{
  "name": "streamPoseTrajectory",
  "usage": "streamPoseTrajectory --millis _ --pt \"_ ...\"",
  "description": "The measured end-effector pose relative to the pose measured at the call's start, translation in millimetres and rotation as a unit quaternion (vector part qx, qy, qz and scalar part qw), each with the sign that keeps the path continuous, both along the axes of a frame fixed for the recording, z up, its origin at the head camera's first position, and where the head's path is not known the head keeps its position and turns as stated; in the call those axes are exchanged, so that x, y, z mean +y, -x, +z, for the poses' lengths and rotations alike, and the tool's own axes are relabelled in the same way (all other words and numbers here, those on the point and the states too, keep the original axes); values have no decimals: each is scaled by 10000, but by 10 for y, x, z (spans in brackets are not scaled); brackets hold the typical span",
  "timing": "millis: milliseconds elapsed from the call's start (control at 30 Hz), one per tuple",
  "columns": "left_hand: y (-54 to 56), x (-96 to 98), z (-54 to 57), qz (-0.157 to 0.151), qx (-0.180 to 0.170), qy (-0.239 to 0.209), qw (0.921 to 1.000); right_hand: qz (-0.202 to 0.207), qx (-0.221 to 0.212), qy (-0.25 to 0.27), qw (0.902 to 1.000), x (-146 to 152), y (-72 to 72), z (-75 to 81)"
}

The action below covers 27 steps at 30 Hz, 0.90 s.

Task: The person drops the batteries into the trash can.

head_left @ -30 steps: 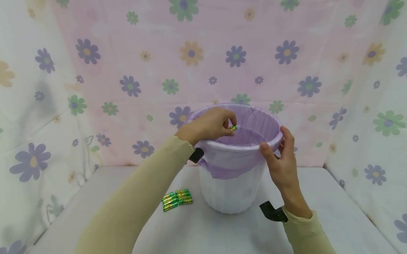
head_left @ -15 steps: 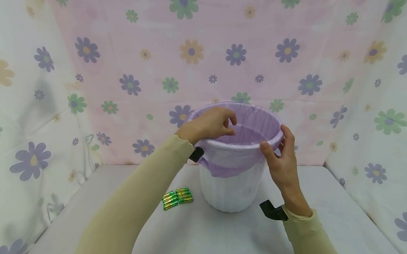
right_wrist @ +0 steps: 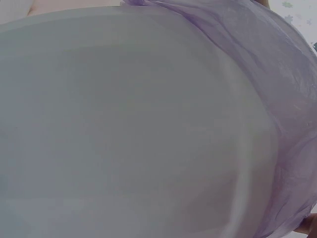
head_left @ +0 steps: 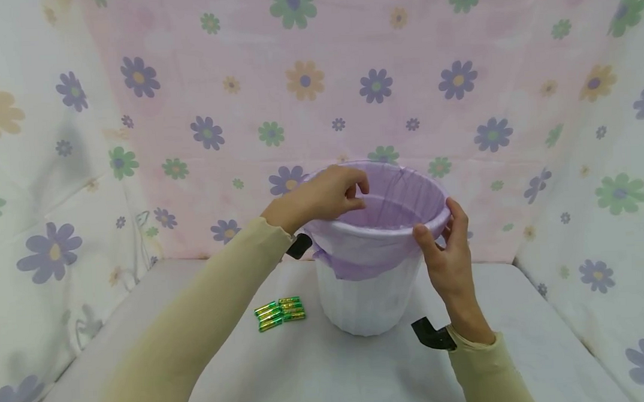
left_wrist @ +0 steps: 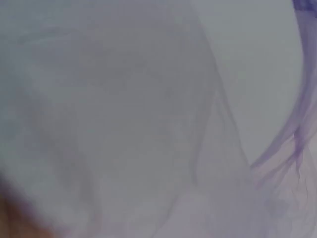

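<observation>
Two hands, one bin and one purple liner are shown at the centre of the head view. Small green-and-gold cylinders are laid in two adjoining columns, lower left of centre; about eight are counted, though the exact number is blurred at this size. The bin is stood upright, and its rim is covered by the liner, which is folded down over the outer wall. The left hand is held over the rim's left side with fingers bent and a gap left between thumb and forefinger; nothing is seen in its grasp. By the right hand the rim is gripped at the right, with the thumb placed on the near side. Room is left within the mouth between the left fingertips and the right rim. The cylinders are separated from the bin's base by a narrow strip of tabletop, whose back edge is met by a pink flowered backdrop. White flowered panels are hung at both sides. Both wrist views are mostly filled by the bin's pale wall, bordered at right by purple film.
</observation>
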State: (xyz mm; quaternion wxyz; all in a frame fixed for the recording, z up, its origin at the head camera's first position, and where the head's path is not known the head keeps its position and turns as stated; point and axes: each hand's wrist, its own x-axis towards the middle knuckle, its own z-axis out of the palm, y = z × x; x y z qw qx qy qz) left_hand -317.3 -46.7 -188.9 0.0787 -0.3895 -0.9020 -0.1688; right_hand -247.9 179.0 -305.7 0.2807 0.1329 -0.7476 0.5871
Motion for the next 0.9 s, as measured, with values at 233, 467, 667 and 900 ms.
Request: streamPoseTrajectory --millis 233,467,667,900 --pt "-217 -216 37 -13 455 -413 9981 -17 49 -6 10000 2 1 -13" --pt "-419 -476 31 -66 564 -649 9963 -21 24 26 10000 -5 9 -30" --pt "-547 -685 -76 151 744 -638 9951 -16 33 8 10000 -13 13 -42" --pt "-659 -914 -278 342 923 -811 9918 14 106 29 9999 -13 11 -25"
